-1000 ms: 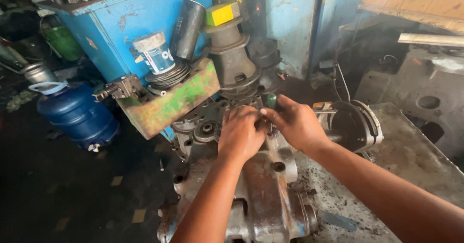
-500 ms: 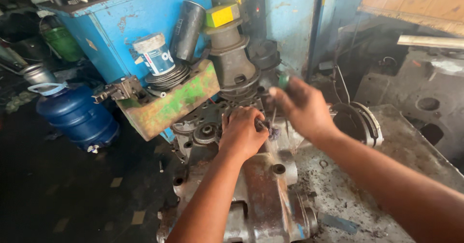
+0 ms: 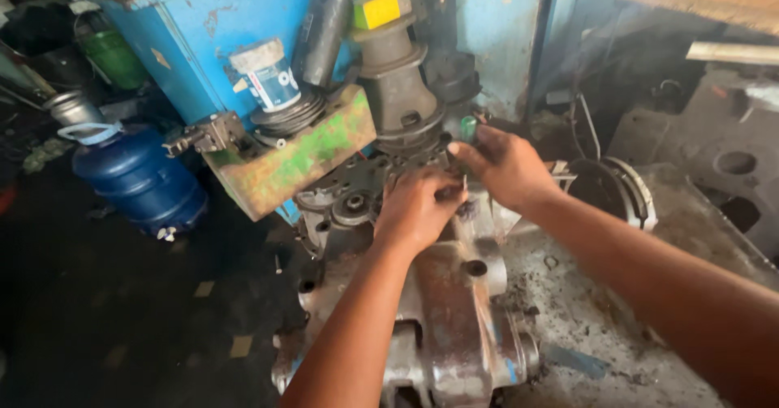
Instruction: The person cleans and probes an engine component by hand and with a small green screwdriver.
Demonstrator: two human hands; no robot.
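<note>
A rusty grey metal engine housing [image 3: 442,311] lies in front of me on a dirty workbench. My left hand [image 3: 418,209] rests on its far end, fingers curled around a small part there. My right hand [image 3: 507,165] is just to the right and above, shut on a screwdriver with a green handle [image 3: 468,126]; its thin shaft [image 3: 464,185] points down to the spot beside my left fingers. The tip is hidden between my hands.
A blue cabinet [image 3: 211,43] stands behind, with a rusty green tray [image 3: 300,165] holding a can, a black cylinder and a dark cone-shaped casting [image 3: 398,92]. A blue water jug [image 3: 138,177] sits on the dark floor at left. A round metal part [image 3: 617,189] lies right.
My right hand swung up and to the right with the screwdriver, then came back down to my left hand. My left hand stayed on the housing.
</note>
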